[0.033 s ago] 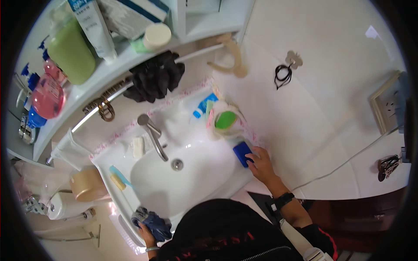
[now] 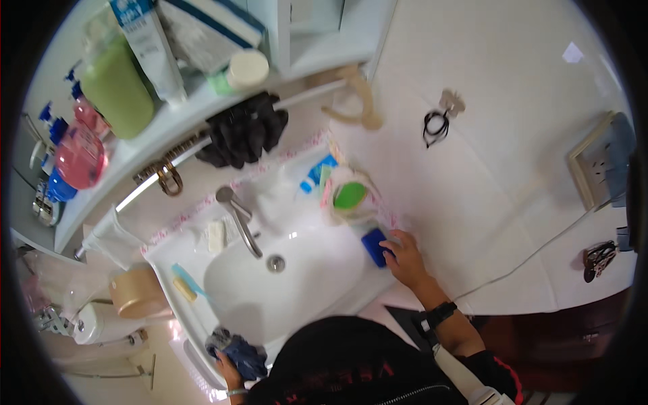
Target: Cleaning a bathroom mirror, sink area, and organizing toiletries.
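Note:
At the sink's near left corner, my left hand (image 2: pixel 229 371) is closed on a bunched dark blue and grey cloth (image 2: pixel 244 358). The cloth hangs over the basin's rim and hides part of the fingers. On the right rim of the white sink (image 2: pixel 304 290) lies a small dark blue box (image 2: pixel 372 247). My right hand (image 2: pixel 406 260) is at its right side, with bent fingers gripping its edge. Just beyond the box stands a small pale container with a green oval thing (image 2: pixel 350 196) in it. A blue and white tube (image 2: pixel 317 173) lies behind that.
A metal faucet (image 2: pixel 240 223) rises at the sink's back, with a white soap bar (image 2: pixel 216 236) beside it. A light blue comb-like thing (image 2: pixel 182 277) and a yellowish bar (image 2: pixel 184 290) lie on the left rim. Bottles crowd the shelf (image 2: pixel 202 101) above; a dark ruffled scrunchie (image 2: pixel 246 131) hangs below.
The whole view has shifted slightly, so most things appear a little lower. Both hands keep their places on the cloth and the blue box.

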The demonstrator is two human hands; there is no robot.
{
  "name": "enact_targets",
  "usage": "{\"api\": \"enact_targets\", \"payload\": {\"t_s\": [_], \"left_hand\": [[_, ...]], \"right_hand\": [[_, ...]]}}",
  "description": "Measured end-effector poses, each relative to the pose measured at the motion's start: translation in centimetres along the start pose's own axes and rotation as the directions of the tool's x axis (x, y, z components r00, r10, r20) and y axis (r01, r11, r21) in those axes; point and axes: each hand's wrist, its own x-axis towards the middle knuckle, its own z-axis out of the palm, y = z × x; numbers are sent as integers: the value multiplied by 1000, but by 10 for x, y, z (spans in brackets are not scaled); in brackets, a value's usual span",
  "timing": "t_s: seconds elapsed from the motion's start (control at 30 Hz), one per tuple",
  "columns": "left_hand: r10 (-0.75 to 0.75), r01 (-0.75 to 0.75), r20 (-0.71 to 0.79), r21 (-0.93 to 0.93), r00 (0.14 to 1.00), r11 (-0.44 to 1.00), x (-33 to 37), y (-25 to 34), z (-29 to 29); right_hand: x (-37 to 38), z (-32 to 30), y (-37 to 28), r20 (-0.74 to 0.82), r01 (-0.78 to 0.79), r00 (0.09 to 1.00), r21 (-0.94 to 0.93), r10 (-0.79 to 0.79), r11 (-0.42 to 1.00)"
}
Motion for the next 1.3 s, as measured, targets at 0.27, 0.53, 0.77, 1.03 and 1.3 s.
{"api": "enact_targets", "payload": {"t_s": [0.27,0.53,0.77,1.03,1.3], "left_hand": [[15,-14,-4,82,1000,997,-4,-5,-2],[22,-27,28,213,999,977,-8,12,-3],[82,-83,11,196,997,977,-14,17,-5],[59,-62,21,215,998,975,-11,15,-2],[116,-114,2,193,993,974,-19,29,1]], "right_hand": [[189,-101,-95,-419,406,838,49,-350,912],[379,-214,-159,-802,428,590,216,-91,878],[458,-255,-192,-728,169,684,97,-46,981],[483,-256,-171,-682,154,729,84,-56,984],[477,-245,-169,-677,257,718,41,-162,966]]}}
